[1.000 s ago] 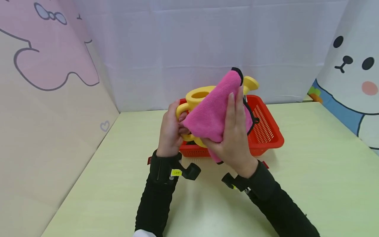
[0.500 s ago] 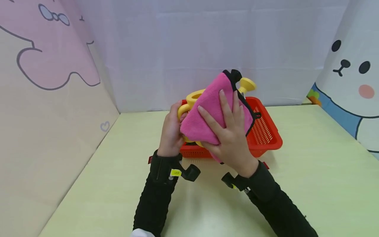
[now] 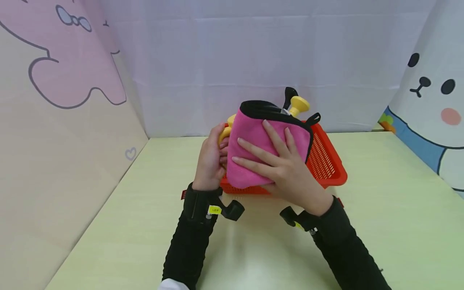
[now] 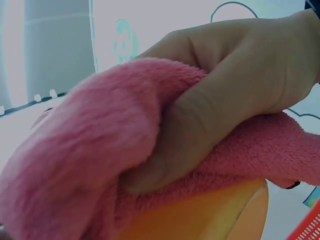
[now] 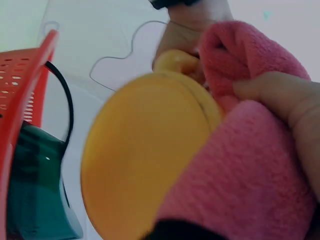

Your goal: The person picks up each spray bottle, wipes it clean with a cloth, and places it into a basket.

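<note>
My left hand [image 3: 210, 161] grips the handle of a yellow toy watering can [image 5: 145, 155], held up over the front of the basket. The can's spout rose [image 3: 299, 105] pokes out at the upper right; the pink cloth hides most of its body in the head view. My right hand [image 3: 286, 171] holds this fluffy, black-edged cloth [image 3: 246, 129] against the can, fingers spread across its near face. In the right wrist view the right thumb [image 5: 270, 92] presses into a fold of the cloth. The right hand also shows in the left wrist view, its thumb [image 4: 170, 150] sunk into the pile.
A red perforated basket [image 3: 335, 169] stands on the pale table [image 3: 391, 209] behind the hands. Inside it, a dark green object [image 5: 37, 185] shows beside a black cord [image 5: 70, 110]. A white curtain [image 3: 224, 48] hangs behind the table, with printed cartoon panels at both sides.
My right hand has turned and shifted slightly rightward, fingers now pointing more to the left. The cloth's black edge has swung to the top, covering the can's mouth. The left hand keeps its grip.
</note>
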Motion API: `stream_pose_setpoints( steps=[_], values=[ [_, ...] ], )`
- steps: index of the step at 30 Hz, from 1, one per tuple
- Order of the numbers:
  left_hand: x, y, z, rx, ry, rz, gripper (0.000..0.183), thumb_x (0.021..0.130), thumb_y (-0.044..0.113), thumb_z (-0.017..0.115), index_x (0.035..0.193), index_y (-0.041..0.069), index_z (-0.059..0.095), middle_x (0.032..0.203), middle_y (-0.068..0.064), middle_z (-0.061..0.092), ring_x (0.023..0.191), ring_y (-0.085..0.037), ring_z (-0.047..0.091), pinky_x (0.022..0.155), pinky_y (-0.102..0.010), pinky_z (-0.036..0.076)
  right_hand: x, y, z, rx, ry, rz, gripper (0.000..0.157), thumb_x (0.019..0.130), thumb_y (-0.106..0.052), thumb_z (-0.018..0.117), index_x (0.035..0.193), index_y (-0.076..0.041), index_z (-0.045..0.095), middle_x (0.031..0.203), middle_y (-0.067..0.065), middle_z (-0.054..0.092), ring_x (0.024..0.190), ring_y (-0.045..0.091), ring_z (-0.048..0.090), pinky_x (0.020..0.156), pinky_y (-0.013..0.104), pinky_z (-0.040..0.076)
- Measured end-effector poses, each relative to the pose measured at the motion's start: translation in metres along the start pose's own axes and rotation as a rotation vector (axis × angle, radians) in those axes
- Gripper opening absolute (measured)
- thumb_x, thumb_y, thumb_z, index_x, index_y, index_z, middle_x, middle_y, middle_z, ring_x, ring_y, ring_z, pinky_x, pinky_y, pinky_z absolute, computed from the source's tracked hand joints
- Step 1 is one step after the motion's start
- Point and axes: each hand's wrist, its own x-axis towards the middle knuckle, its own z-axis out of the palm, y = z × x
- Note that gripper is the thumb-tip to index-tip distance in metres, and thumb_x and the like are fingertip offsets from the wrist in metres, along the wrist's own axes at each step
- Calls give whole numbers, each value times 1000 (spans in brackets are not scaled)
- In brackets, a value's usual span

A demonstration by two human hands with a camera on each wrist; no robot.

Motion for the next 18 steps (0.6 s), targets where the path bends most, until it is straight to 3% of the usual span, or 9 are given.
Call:
stream_pose_setpoints(
  steps=[3,7,10,13,16,18],
  values=[
    [-2,1,-1,-43,-38,-23,35,91,35,41,64,14,35,47,9,30,37,-1,25,36,-11,20,-3,2,-5,47,-13,-9,63,67,-14,71,126,-23,51,137,8,43,132,39,12,101,65,13],
    [-4,2,-1,-40,-59,-26,37,91,36,40,62,14,32,47,9,29,38,-1,25,37,-13,19,-5,5,-6,92,69,43,67,68,-12,70,129,-26,46,143,14,30,131,41,11,100,62,23],
    [-6,0,-1,-6,-58,-13,40,91,36,41,59,14,29,44,10,28,37,-3,23,37,-16,15,-9,6,-4,127,144,119,67,75,-21,65,136,-26,37,145,20,18,131,41,13,94,59,35],
    [-7,-3,0,11,-63,0,42,90,34,43,56,15,27,43,11,27,36,-3,23,38,-17,14,-12,7,-1,169,185,224,72,83,-38,53,143,-19,20,147,20,9,131,36,15,89,56,41],
    [-8,-5,0,27,-62,6,43,90,33,45,55,15,27,44,11,27,36,-4,23,38,-17,15,-13,7,0,214,210,299,83,82,-51,47,143,-7,11,148,18,10,131,31,18,92,52,41],
    [-9,-5,0,36,-54,7,43,89,32,45,54,15,27,44,10,28,37,-4,23,38,-17,16,-12,8,2,230,229,295,87,79,-53,50,140,-2,17,146,18,17,130,31,20,96,50,37]
  ],
)
